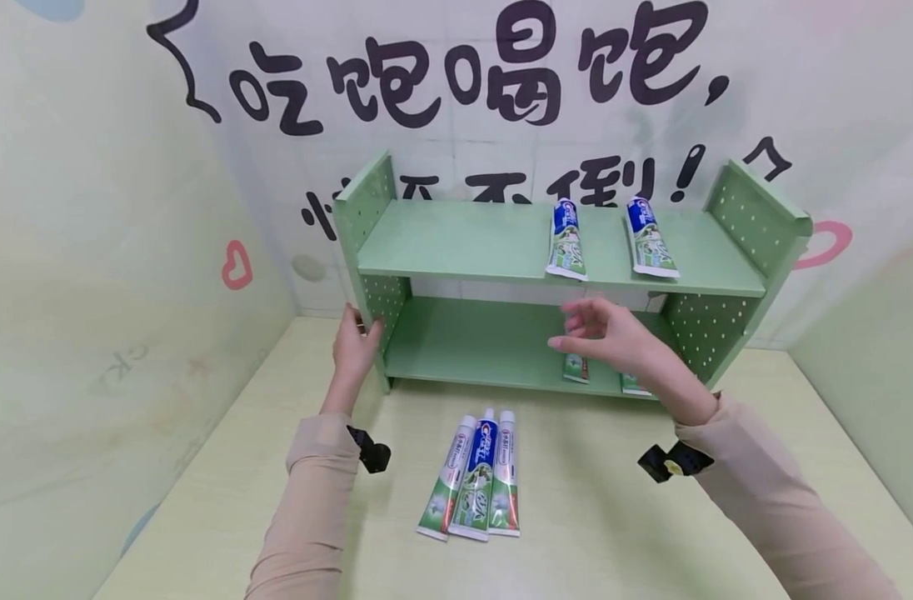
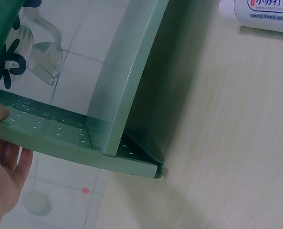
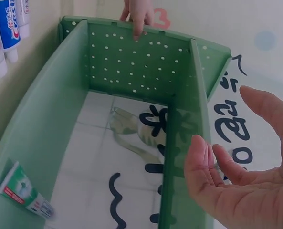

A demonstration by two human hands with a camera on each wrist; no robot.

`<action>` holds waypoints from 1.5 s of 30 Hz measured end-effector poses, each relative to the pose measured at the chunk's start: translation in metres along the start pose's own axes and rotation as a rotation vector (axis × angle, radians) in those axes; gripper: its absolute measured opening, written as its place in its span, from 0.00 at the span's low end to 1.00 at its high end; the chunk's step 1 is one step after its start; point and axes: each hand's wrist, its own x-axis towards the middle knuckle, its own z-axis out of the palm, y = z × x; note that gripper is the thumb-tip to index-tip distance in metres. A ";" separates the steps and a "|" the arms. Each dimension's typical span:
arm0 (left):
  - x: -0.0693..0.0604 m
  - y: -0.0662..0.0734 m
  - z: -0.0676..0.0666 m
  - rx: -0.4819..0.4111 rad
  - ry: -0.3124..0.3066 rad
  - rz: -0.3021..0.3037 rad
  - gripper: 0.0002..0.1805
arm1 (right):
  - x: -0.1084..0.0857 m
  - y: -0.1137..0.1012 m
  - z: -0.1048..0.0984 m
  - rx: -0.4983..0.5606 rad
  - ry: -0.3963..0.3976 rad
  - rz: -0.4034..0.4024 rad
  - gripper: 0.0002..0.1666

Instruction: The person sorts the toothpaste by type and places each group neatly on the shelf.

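My left hand (image 1: 356, 343) grips the left side panel of the green shelf (image 1: 456, 379), thumb inside and fingers outside; the left wrist view shows the same hand (image 2: 5, 171) at the panel's edge. Before the lower level, my right hand (image 1: 610, 337) hangs with fingers loosely bent and nothing between them, also in the right wrist view (image 3: 241, 176). Behind it stands a green-and-white tube (image 1: 576, 367), partly hidden by the hand. Another tube (image 1: 635, 384) lies to its right. On the upper level rest two blue-and-green tubes, one at centre right (image 1: 567, 242), one farther right (image 1: 651, 239).
On the table (image 1: 576, 533) before the shelf, three tubes lie side by side: a white-and-green one (image 1: 449, 479), a blue-and-green one (image 1: 477, 479) and another white-and-green one (image 1: 506, 475). A wall with black lettering (image 1: 527, 62) rises behind.
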 end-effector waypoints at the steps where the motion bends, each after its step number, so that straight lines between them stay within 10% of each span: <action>1: 0.000 0.000 0.000 -0.003 0.000 0.002 0.30 | 0.000 0.002 0.003 0.001 -0.004 -0.004 0.36; 18: 0.000 0.002 0.001 -0.003 0.003 0.007 0.26 | 0.011 0.063 0.069 0.164 -0.134 0.114 0.37; 45: 0.001 -0.001 0.002 -0.001 0.008 0.010 0.29 | 0.014 0.121 0.160 0.184 -0.045 0.372 0.34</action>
